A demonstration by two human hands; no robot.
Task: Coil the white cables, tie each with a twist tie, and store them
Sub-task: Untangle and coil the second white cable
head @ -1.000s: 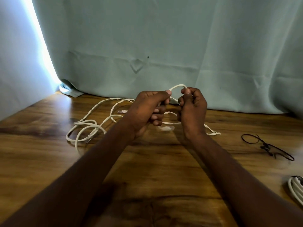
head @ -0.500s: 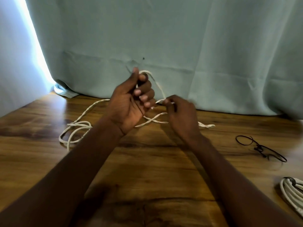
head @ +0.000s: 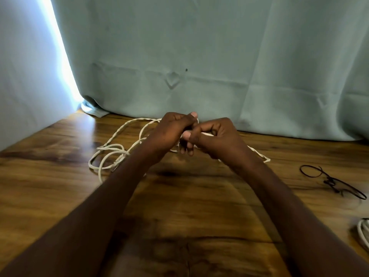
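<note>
white braided cable is lying in loose loops across the far left of the wooden tabletop, with its nearer loops piling up beside the left forearm and one strand trailing out to the right past the right wrist, ending near the curtain's foot. both hands are meeting above the tabletop's far middle, fingers touching. the left hand is curling closed around a bunch of the cable, thumb pressing on top. the right hand is pinching a short white stretch of the same cable between thumb and forefinger, right against the left hand's fingers; how many turns are sitting inside the left fist is hidden.

black twist ties are lying in a thin tangle on the tabletop at the right, well apart from the hands. a coiled white cable is showing at the lower right edge, cut off by the frame, with something dark at its top.

pale green curtain is hanging behind the tabletop, with bright light showing through a gap at the left. no writing, labels or brand marks are readable anywhere, and no container is showing.
</note>
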